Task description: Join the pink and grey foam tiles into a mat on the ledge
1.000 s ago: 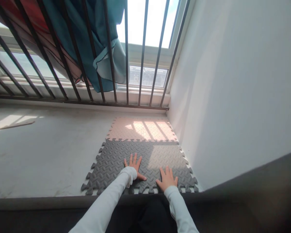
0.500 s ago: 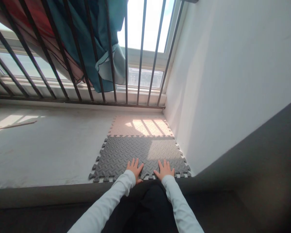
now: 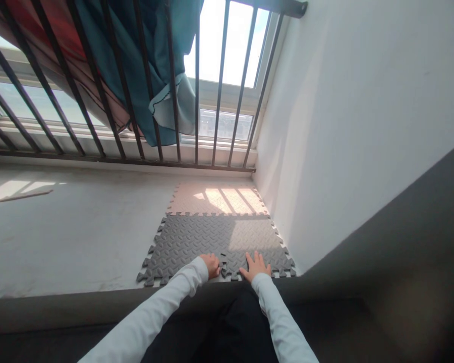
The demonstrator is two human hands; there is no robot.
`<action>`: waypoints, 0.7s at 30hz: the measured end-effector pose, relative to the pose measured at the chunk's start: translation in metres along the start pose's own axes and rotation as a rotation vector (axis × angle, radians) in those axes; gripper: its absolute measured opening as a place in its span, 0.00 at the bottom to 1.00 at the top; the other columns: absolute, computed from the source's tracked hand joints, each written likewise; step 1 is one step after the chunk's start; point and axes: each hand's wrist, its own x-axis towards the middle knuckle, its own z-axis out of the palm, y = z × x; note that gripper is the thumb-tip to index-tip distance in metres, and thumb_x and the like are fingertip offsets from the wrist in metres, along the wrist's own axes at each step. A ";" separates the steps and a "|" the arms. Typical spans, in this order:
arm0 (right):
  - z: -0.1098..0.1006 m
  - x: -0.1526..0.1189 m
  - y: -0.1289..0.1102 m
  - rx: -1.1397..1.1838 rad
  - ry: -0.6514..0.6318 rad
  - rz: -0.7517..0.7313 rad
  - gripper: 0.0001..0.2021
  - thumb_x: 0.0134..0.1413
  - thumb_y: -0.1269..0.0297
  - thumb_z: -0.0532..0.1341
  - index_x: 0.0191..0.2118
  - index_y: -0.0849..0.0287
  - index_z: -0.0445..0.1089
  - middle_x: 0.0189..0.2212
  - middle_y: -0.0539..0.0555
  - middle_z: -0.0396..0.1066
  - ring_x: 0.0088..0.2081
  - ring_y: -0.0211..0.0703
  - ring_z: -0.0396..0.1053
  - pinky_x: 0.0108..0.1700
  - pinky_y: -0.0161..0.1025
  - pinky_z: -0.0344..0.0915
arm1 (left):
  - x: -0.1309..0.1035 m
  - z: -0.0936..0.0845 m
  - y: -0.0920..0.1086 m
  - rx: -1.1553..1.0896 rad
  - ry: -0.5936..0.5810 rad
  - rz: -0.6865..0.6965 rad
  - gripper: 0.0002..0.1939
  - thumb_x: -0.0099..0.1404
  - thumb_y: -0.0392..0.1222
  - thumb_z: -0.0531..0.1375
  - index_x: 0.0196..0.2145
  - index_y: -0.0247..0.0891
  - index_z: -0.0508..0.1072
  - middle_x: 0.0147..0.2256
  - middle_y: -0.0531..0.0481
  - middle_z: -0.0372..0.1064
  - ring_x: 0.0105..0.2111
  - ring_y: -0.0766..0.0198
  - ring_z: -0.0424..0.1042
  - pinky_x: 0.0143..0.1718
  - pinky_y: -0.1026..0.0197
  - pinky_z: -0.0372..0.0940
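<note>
Left hand (image 3: 212,265): curled, grip unclear
Right hand (image 3: 256,267): spread
Gray mat (image 3: 196,237): under both hands, stretching away toward 12 o'clock

Gray foam mat (image 3: 196,237), pink foam mat (image 3: 189,199), flat on white ledge (image 3: 68,237).
Both textured, jigsaw-edged, meeting edge to edge; gray nearer.

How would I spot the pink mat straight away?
Start at the barred window, then drop to the pale ledge beneath, beside the white wall. There, the pink mat lies nearer the window, its color setting it apart from the adjoining dark gray mat.
</note>
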 end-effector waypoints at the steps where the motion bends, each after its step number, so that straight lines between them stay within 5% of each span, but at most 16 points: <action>1: 0.000 0.000 0.000 -0.001 -0.003 0.002 0.32 0.50 0.50 0.51 0.60 0.50 0.42 0.62 0.59 0.35 0.61 0.52 0.34 0.54 0.58 0.41 | -0.002 -0.005 -0.002 -0.024 0.003 -0.020 0.20 0.60 0.44 0.46 0.42 0.29 0.68 0.42 0.35 0.68 0.40 0.50 0.68 0.36 0.53 0.64; 8: -0.002 0.002 -0.003 -0.011 -0.022 0.015 0.32 0.50 0.50 0.51 0.60 0.51 0.42 0.62 0.59 0.34 0.61 0.52 0.33 0.54 0.59 0.41 | -0.019 -0.042 -0.024 -0.159 0.091 -0.156 0.18 0.62 0.45 0.43 0.42 0.40 0.68 0.43 0.46 0.70 0.41 0.55 0.69 0.40 0.55 0.62; 14: 0.001 0.001 -0.003 0.066 0.004 0.029 0.32 0.49 0.53 0.54 0.60 0.52 0.44 0.62 0.59 0.35 0.61 0.53 0.33 0.55 0.61 0.38 | -0.022 -0.079 -0.057 -0.157 0.246 -0.182 0.19 0.63 0.44 0.40 0.34 0.39 0.70 0.37 0.45 0.72 0.38 0.60 0.70 0.39 0.60 0.62; 18: -0.005 0.000 -0.007 0.598 0.079 0.023 0.28 0.41 0.64 0.62 0.52 0.59 0.59 0.60 0.62 0.42 0.61 0.55 0.31 0.58 0.58 0.31 | -0.019 -0.086 -0.063 -0.155 0.252 -0.138 0.20 0.62 0.45 0.41 0.33 0.39 0.70 0.36 0.43 0.72 0.37 0.57 0.70 0.39 0.58 0.62; 21: -0.008 0.000 -0.026 0.872 0.072 -0.048 0.17 0.48 0.59 0.56 0.45 0.57 0.64 0.53 0.59 0.59 0.57 0.49 0.49 0.56 0.49 0.48 | -0.016 -0.078 -0.051 -0.126 0.195 -0.077 0.19 0.61 0.48 0.43 0.37 0.42 0.71 0.39 0.44 0.72 0.39 0.56 0.70 0.39 0.57 0.63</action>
